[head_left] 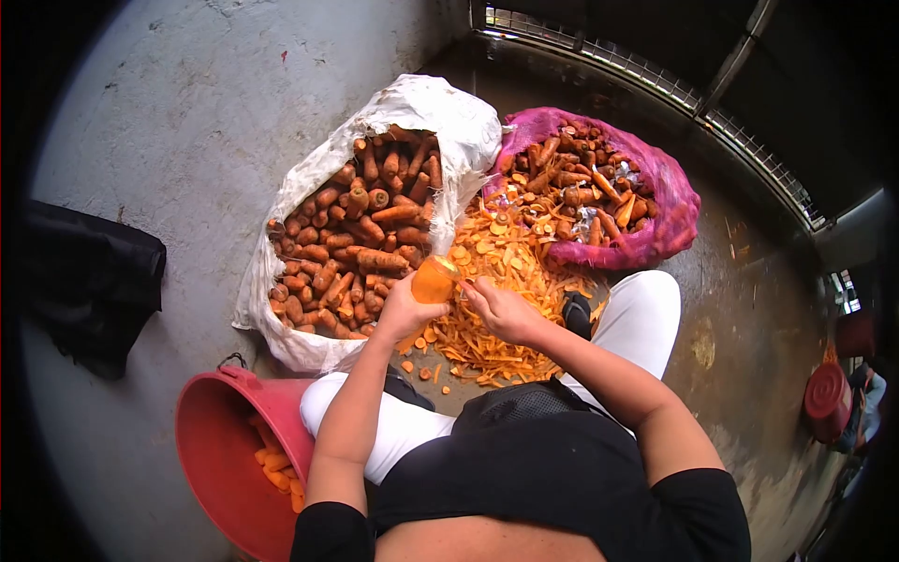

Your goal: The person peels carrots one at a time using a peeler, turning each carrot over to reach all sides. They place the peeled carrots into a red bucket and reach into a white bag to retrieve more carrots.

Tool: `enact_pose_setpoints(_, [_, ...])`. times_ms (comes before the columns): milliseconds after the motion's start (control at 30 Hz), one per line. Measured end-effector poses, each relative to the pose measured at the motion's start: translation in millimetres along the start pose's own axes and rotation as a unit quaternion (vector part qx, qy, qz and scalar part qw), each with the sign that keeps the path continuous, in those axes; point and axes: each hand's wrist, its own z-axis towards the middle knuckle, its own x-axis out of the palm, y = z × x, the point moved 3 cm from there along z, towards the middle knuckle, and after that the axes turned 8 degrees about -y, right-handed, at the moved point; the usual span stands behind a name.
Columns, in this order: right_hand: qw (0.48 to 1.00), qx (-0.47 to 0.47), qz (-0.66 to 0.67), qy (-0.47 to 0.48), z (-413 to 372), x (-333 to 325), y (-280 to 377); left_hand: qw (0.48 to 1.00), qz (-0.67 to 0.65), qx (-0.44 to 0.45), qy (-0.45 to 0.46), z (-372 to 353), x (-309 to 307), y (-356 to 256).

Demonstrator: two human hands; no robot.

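My left hand (406, 309) is wrapped round a thick, peeled orange carrot (433, 280), its cut end facing away from me. Close against the carrot's right side, my right hand (504, 311) is closed in a pinch; whatever its fingers grip is too small and blurred to name. Under both hands spreads a heap of orange carrot peelings (506, 272) mixed with cut-off ends. Beyond my left hand, a white woven sack (459, 122) lies open, full of unpeeled carrots (365, 229).
A pink mesh sack (670, 211) with more carrots and scraps lies at the back right. The red bucket (211, 450) beside my left leg holds peeled carrots (278, 465). Black cloth (89, 281) hangs at the left. Another person (871, 407) and a red container (828, 403) are far right.
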Motion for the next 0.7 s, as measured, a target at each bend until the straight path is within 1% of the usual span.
enact_pose_setpoints(200, [0.999,-0.023,-0.024,0.014,-5.2,-8.8,0.1,0.998,-0.042,-0.031,0.043,-7.3,4.8,-11.5])
enact_pose_setpoints(300, [0.999,-0.017,-0.016,0.029,-6.4,-12.9,1.3,0.995,-0.050,-0.057,0.066,-10.2,4.6,-14.5])
enact_pose_setpoints(467, [0.999,-0.043,-0.010,0.031,-4.8,-16.2,-2.0,0.990,-0.090,-0.076,0.083,-10.5,6.4,-14.2])
enact_pose_setpoints(567, [0.998,-0.051,-0.014,0.038,-6.5,-20.2,1.7,0.984,-0.109,-0.080,0.113,-7.7,3.7,-9.2])
enact_pose_setpoints(667, [0.996,-0.068,-0.041,0.051,-7.6,-23.2,-1.5,0.973,-0.127,-0.106,0.164,-6.3,2.8,-8.5])
enact_pose_setpoints(700, [0.994,-0.076,-0.053,0.056,-7.6,-24.8,-3.0,0.968,-0.149,-0.115,0.166,-8.6,4.3,-11.6])
